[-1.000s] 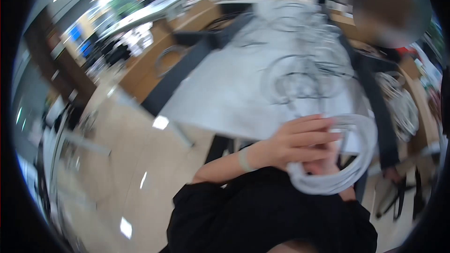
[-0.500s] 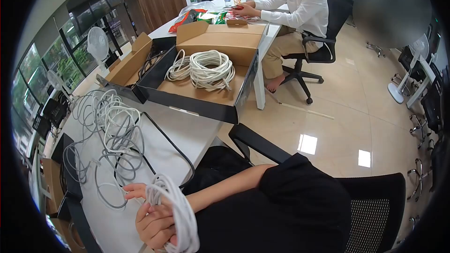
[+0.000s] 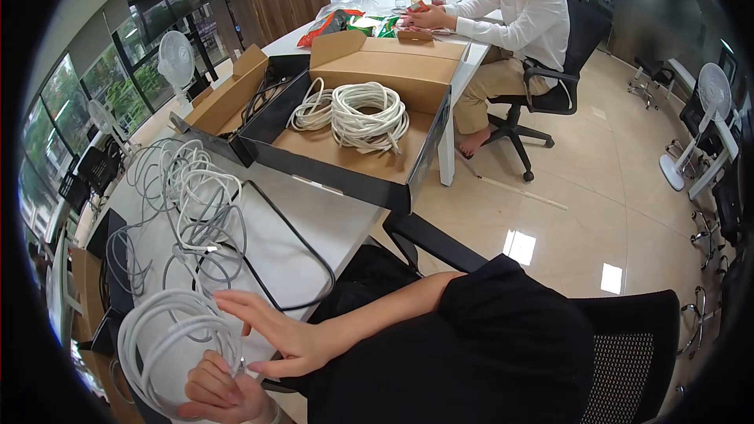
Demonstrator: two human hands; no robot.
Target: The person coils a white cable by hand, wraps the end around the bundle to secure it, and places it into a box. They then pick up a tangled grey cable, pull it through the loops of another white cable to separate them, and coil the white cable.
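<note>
My left hand point(image 3: 224, 392) is closed around a coil of white cable point(image 3: 133, 338) at the lower left, with the loops standing up past the fingers. Beside it, my right hand point(image 3: 287, 335) has its fingers and thumb spread, near a cable end that sticks out by the left fingers. Behind the coil, a tangle of grey and white cables point(image 3: 196, 204) lies on the white table point(image 3: 294, 208). A black cable point(image 3: 294, 247) curves along the table's near edge.
An open cardboard box point(image 3: 369, 180) holds several white cable coils point(image 3: 369, 118). A narrower box point(image 3: 224, 106) with black cables adjoins it. Across the table, a person in a white shirt point(image 3: 522, 12) sits handling a small red item. A black armrest point(image 3: 436, 239) is near my arm.
The cable coil has moved left off my right hand and forearm area and now hangs from my left hand. My right hand has opened apart from it. The view has shifted slightly.
</note>
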